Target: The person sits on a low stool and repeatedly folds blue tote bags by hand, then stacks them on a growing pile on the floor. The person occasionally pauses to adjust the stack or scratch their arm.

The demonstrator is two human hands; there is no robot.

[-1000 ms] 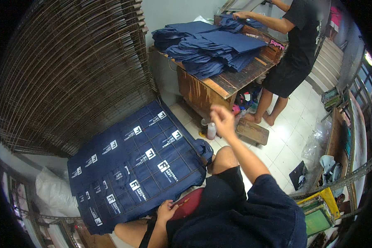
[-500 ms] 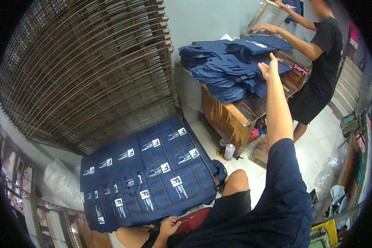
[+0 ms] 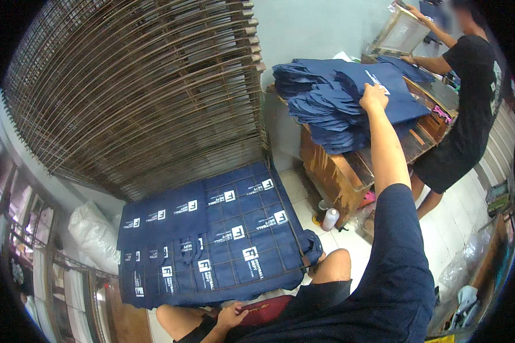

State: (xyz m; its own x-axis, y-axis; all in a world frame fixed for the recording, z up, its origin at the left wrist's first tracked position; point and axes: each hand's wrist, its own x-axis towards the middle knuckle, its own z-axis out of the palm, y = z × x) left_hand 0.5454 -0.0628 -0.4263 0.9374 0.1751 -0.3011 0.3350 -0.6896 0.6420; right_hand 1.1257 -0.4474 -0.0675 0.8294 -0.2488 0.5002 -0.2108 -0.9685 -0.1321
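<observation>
My right arm stretches toward the far right, and my right hand (image 3: 375, 98) is closed at a navy cloth piece (image 3: 403, 98) with a white print. That piece lies on top of a fanned stack of navy cloth pieces (image 3: 326, 117). Low in my lap, my left hand (image 3: 232, 315) has its fingers curled at the edge of a dark red item (image 3: 266, 310); whether it grips something is hidden. In front of me, navy pieces with white prints (image 3: 234, 231) lie spread over a wire rack shelf.
Raised wire racks (image 3: 149, 86) tower at the left. The stack sits on a worn wooden table (image 3: 340, 168). Behind it a person in black (image 3: 469, 97) holds a tilted framed screen (image 3: 399, 34). A bottle (image 3: 330, 219) stands on the tiled floor; a plastic bag (image 3: 91, 237) lies left.
My right hand has gone from open to closed at the top cloth piece. The person's lower hand has moved off the frame's edge toward the table. The view has shifted slightly.
</observation>
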